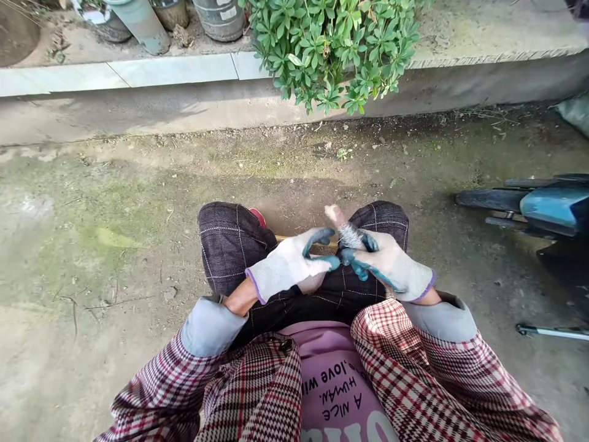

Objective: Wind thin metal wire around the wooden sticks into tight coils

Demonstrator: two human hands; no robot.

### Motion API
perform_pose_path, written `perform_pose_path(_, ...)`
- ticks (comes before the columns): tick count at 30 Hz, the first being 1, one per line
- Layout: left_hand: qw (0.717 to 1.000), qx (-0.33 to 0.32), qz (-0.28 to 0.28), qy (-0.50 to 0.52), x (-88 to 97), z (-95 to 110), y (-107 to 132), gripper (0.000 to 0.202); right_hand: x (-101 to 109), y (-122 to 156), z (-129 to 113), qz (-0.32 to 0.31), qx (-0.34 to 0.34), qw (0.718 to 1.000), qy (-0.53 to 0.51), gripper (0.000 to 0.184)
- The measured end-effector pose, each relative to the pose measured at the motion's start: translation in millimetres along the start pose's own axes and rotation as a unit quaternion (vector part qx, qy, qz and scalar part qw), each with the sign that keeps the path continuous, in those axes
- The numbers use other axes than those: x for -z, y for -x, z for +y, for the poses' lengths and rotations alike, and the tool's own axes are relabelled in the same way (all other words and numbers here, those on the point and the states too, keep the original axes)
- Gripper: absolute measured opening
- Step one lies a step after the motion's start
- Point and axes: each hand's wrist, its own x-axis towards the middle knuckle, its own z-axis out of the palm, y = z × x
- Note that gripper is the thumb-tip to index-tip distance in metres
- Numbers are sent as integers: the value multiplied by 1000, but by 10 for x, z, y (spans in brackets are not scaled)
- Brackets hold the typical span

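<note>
My right hand [375, 261], in a white glove with teal-coated fingers and a purple cuff edge, is closed around a short stick-like object [350, 234]. That object has a pale, rough tip and a silvery wrapped middle; its lower end is hidden in the glove. To the left, my left hand [304, 258] wears a matching glove. Its thumb and fingers are curved and apart, with a gap between them and the object. Below it, between my thighs, is a pale rounded shape [311, 282] that I cannot make out. A yellowish strip [286, 238] shows partly behind the left hand.
My knees in dark checked trousers [234, 239] flank the hands. A low ledge [184, 73] ahead carries pots [219, 18] and a leafy green plant [331, 52] hanging over its edge. A wheeled vehicle with a blue part [554, 205] stands at the right.
</note>
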Motion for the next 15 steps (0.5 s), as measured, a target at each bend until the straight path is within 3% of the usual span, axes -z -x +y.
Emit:
perform_pose_path(4,994,9,-2,111,-37,33,-206,29,-14,-7,-133,-36,44,991,119,22)
perform_pose_path(7,986,18,68,152,-29,37,-302,25,-23,-5,-207,41,71,974,211,23)
perform_pose_path(11,975,17,150,164,43,73,-311,29,-42,17,-256,159,146,906,364,26)
perform_pose_path(15,972,1,136,190,86,91,-241,33,-79,30,-235,213,196,827,482,35)
